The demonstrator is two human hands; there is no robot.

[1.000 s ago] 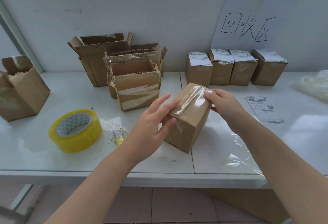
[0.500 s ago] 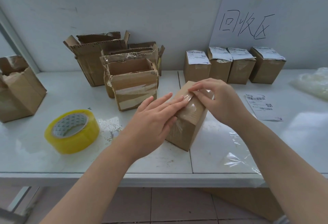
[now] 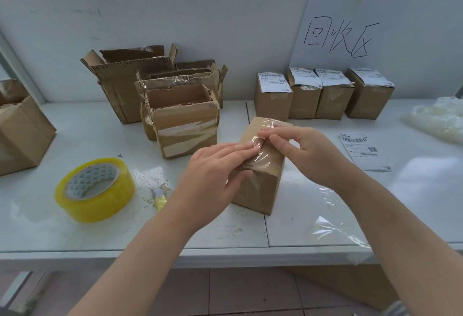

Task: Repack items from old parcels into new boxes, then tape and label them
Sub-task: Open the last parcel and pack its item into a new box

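Near the table's (image 3: 62, 235) front edge, left hand (image 3: 213, 173) flat and right hand (image 3: 308, 155) bent-fingered press tape (image 3: 261, 151) onto the box (image 3: 260, 195); a loose label (image 3: 360, 150) waits, and four labelled boxes (image 3: 273, 100) look done.

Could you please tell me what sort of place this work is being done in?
Probably a small parcel repacking station: a white table against a wall carries torn-open old cartons, a row of small labelled boxes, a yellow tape roll and a loose shipping label.

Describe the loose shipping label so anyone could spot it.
Under the handwritten white wall sign stand four brown cardboard boxes. Before them, flat on the white table, lies the white printed shipping label, the only one on no box.
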